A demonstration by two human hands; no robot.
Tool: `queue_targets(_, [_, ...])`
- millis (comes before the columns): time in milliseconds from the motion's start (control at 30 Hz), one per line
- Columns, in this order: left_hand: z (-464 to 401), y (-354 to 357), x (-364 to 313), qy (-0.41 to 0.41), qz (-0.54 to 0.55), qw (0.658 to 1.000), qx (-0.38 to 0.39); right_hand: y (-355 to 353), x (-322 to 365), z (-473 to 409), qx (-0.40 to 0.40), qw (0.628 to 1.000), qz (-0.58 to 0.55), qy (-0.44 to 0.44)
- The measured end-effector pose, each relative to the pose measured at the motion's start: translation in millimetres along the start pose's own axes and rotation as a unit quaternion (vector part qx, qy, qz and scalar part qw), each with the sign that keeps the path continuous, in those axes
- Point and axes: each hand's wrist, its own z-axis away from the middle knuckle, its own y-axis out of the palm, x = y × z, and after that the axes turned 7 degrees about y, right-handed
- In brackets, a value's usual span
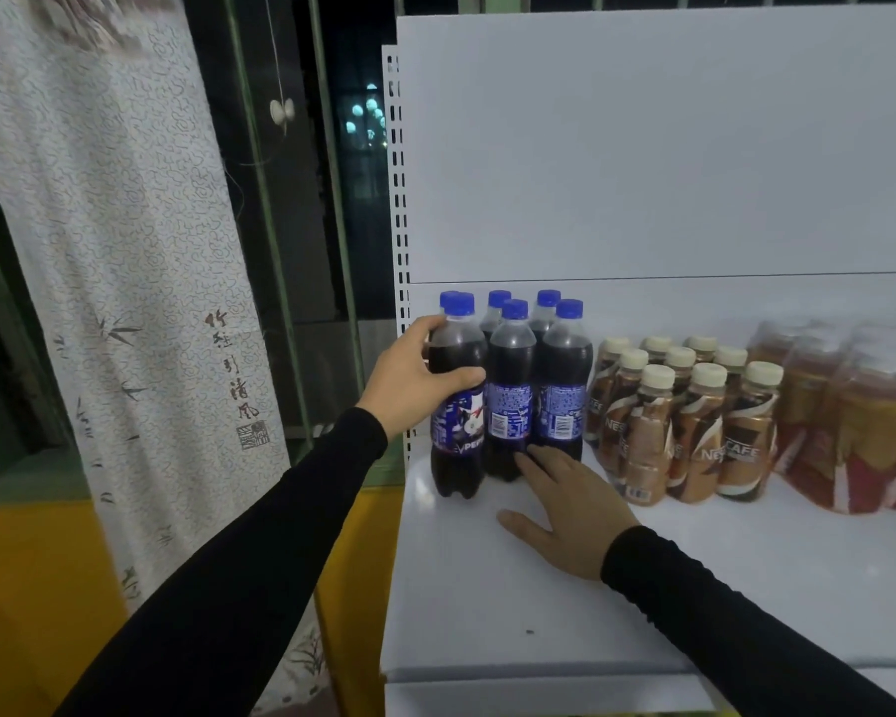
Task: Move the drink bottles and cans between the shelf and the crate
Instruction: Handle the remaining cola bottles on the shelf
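Several dark cola bottles with blue caps stand in a tight cluster at the left end of the white shelf. My left hand is wrapped around the front-left cola bottle, thumb across its front, with the bottle standing on the shelf. My right hand lies flat and open on the shelf, fingertips touching the bases of the middle and right front bottles. Brown coffee bottles with cream caps stand to the right of the colas. No crate is in view.
Shrink-wrapped packs of amber drink bottles fill the shelf's right end. The shelf's white back panel rises behind. A patterned curtain hangs at left by a dark window, above a yellow wall.
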Motion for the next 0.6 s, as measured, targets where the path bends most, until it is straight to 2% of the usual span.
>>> queue_targets(367, [-27,25,28,-0.056,0.037,0.995,-0.080,11,-21,11,0.047,0.998,-0.009,0.045])
queue_targets(600, [-26,34,33,-0.044,0.024,0.996,-0.076,18,-23,9,0.054,0.997,-0.020,0.042])
